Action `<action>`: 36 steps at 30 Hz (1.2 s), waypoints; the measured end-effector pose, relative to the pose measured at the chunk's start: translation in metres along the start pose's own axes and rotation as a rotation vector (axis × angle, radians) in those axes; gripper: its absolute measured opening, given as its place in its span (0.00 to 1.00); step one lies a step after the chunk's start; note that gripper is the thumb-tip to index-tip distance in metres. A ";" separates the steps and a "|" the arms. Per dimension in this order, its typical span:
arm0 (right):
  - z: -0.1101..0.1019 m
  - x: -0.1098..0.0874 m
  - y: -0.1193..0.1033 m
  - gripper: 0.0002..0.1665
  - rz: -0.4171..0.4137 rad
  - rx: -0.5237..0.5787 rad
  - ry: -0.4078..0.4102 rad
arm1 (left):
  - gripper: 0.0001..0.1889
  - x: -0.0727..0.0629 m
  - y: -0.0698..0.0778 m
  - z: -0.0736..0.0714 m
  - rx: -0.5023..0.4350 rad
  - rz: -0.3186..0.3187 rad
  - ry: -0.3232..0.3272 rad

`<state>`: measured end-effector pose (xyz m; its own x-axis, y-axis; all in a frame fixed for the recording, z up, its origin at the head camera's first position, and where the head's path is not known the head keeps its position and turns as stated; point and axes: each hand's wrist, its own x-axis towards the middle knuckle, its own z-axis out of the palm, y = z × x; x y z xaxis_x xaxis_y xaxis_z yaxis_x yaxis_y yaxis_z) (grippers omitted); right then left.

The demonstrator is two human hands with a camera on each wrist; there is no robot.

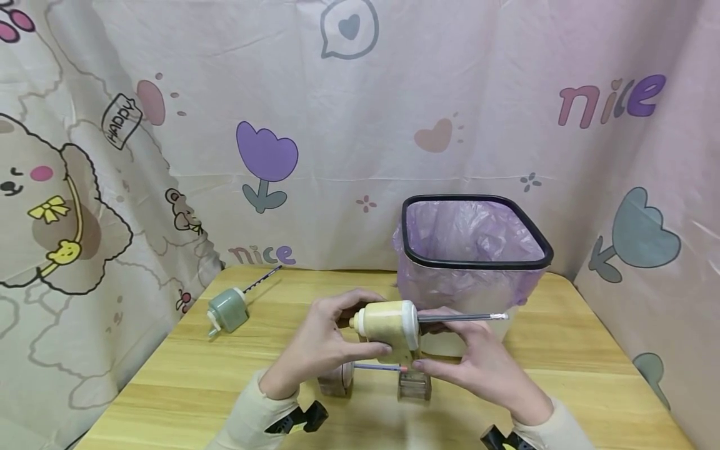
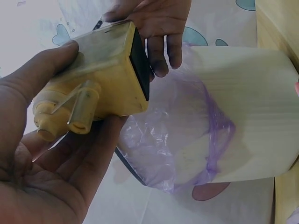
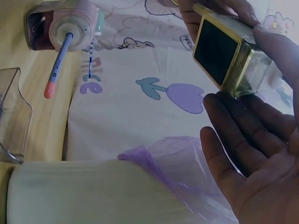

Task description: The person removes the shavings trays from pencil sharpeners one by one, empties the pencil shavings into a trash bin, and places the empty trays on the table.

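A yellow pencil sharpener (image 1: 389, 325) with a crank handle is held up above the table, a grey pencil (image 1: 464, 317) sticking out of its right side. My left hand (image 1: 322, 347) grips the sharpener's crank end between thumb and fingers. On the pencil side, my right hand (image 1: 478, 353) holds it with thumb and fingertips. Its dark underside (image 3: 216, 51) shows in the right wrist view. Beneath the hands, a pink sharpener (image 1: 336, 380) with a blue pencil (image 1: 378, 367) stands on the table, partly hidden. A clear plastic drawer (image 1: 415, 386) lies to its right.
Behind my right hand stands a white bin (image 2: 252, 112) lined with a purple bag (image 1: 472, 287) under a black rim (image 1: 478, 264). A green sharpener (image 1: 229, 310) holding a striped pencil (image 1: 263, 279) stands at the table's back left. A printed curtain (image 1: 349, 144) hangs around the wooden table (image 1: 174, 387).
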<state>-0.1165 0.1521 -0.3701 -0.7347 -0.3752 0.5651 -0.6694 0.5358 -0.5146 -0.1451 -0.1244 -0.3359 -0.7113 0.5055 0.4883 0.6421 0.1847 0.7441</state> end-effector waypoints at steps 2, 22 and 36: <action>0.002 0.000 0.000 0.32 -0.011 0.028 0.015 | 0.29 0.000 0.000 0.001 -0.002 -0.003 -0.002; 0.007 0.003 0.000 0.21 0.108 0.155 0.078 | 0.31 0.003 -0.006 0.000 -0.265 -0.080 -0.066; 0.007 0.002 -0.003 0.22 0.116 0.191 0.047 | 0.31 0.002 -0.008 0.003 -0.199 -0.086 -0.054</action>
<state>-0.1164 0.1448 -0.3721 -0.8050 -0.2812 0.5224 -0.5927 0.4189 -0.6879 -0.1512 -0.1220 -0.3425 -0.7409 0.5408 0.3983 0.5072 0.0619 0.8596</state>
